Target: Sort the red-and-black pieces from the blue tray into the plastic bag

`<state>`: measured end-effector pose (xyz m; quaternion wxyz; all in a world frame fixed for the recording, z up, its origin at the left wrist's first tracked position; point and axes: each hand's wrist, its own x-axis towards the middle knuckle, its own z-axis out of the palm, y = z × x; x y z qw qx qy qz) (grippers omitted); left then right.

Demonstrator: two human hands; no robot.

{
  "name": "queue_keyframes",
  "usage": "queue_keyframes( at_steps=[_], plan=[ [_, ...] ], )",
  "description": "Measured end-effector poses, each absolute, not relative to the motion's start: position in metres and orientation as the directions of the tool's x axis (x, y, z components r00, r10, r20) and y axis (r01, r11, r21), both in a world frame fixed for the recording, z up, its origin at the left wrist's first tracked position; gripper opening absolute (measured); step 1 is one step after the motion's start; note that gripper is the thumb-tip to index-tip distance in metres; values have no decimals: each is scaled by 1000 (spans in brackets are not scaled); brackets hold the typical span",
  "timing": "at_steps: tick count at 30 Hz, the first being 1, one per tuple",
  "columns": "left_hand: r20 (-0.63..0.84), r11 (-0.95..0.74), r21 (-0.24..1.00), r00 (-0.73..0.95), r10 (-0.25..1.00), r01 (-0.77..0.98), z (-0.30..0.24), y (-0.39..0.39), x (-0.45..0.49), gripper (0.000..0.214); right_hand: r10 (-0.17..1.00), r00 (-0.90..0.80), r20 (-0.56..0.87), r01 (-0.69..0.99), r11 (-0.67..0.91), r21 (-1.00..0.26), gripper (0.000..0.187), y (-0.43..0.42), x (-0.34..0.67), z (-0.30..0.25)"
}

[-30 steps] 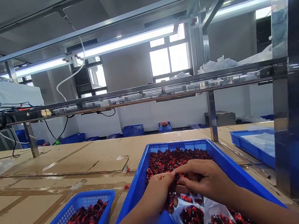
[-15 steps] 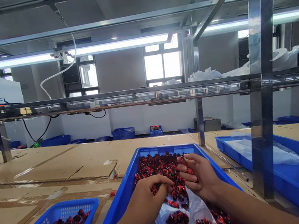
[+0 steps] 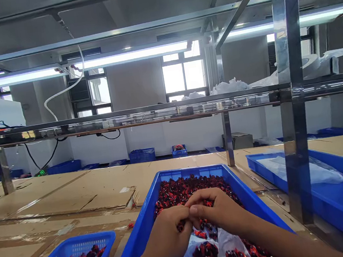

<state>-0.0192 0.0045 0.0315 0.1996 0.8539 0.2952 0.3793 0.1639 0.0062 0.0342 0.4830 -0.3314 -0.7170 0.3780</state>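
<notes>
Pieces of red-and-black material (image 3: 189,190) heaped in the blue plastic tray (image 3: 190,171) look light and loose, best pinched singly; the left hand (image 3: 165,242) and right hand (image 3: 219,212) curl closed together above them, and what they hold, if anything, is hidden.

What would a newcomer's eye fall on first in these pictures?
First come the left hand and right hand, meeting at lower centre among small red-and-black pieces in a large blue tray. A whitish plastic bag lies in the tray below them. A smaller blue mesh basket of similar pieces sits at lower left, and a shiny steel upright rises at right.
</notes>
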Motion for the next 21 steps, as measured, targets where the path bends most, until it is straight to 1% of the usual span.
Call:
queue_keyframes(
  at_steps=[2, 3, 5, 7, 9, 13, 15, 17, 19, 21],
  plan=[
    [511, -719, 612, 530, 677, 330, 32, 4, -19, 29, 876, -279, 394, 99, 435, -895, 25, 11, 167, 32],
    [505, -706, 633, 521, 688, 318, 32, 4, -18, 29, 899, -270, 345, 70, 376, -924, 28, 14, 167, 31],
    [501, -686, 662, 502, 705, 303, 32, 3, -17, 30, 932, -279, 231, -32, 231, -972, 31, 17, 168, 28],
    [500, -678, 671, 491, 713, 301, 32, 3, -17, 30, 936, -307, 170, -118, 139, -983, 33, 18, 167, 27],
    [501, -674, 673, 483, 718, 305, 32, 3, -16, 30, 932, -328, 157, -143, 115, -983, 32, 16, 166, 28],
    [509, -652, 700, 439, 741, 290, 34, 4, -16, 28, 927, -345, 147, -115, 114, -987, 36, 13, 165, 30],
    [506, -625, 733, 398, 765, 268, 35, 5, -16, 27, 934, -307, 184, -28, 185, -982, 37, 11, 165, 33],
    [481, -577, 774, 348, 804, 262, 34, 5, -17, 24, 910, -276, 308, 156, 359, -920, 32, 6, 166, 37],
    [436, -516, 811, 303, 848, 277, 33, 6, -17, 23, 840, -302, 451, 359, 539, -762, 25, 1, 167, 42],
    [413, -490, 819, 285, 865, 299, 31, 7, -17, 22, 778, -354, 519, 499, 626, -599, 26, -3, 168, 45]
  ],
)
